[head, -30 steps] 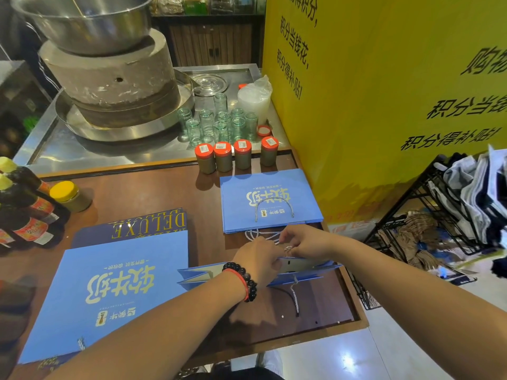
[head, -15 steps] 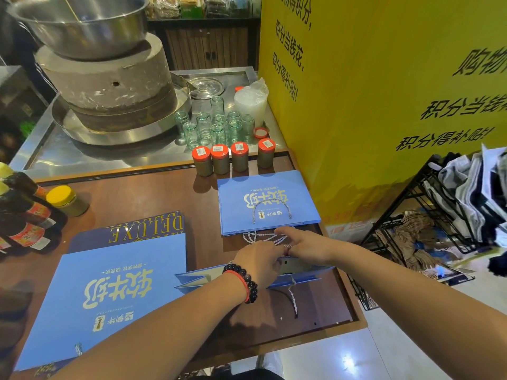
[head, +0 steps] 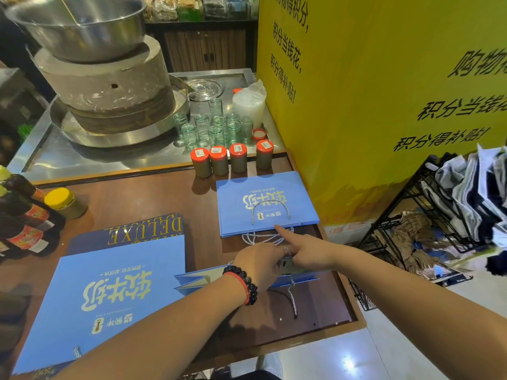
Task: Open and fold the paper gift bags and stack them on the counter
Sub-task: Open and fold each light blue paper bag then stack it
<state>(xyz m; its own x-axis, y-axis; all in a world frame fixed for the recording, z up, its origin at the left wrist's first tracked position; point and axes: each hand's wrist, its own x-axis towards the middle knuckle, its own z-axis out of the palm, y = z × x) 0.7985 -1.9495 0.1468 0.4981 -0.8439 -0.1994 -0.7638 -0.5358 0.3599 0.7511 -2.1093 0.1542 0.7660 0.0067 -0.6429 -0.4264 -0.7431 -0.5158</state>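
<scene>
While the left hand (head: 260,266), a dark bead bracelet and red cord at its wrist, curls over the top edge of a half-flattened blue paper gift bag (head: 200,279) on the brown wooden surface (head: 142,198), its fingertips are hidden and I cannot tell whether its grip grasps the bag. The right hand (head: 310,252) lies beside it with forefinger stretched straight toward a flat stack of blue bags (head: 263,201) printed with yellow Chinese characters seen upside down, its other fingers hidden. A larger blue bag (head: 109,297) lies over a navy one lettered "DELUXE" (head: 145,230), and black Chinese writing on the yellow panel (head: 384,91) is cut off at the right
</scene>
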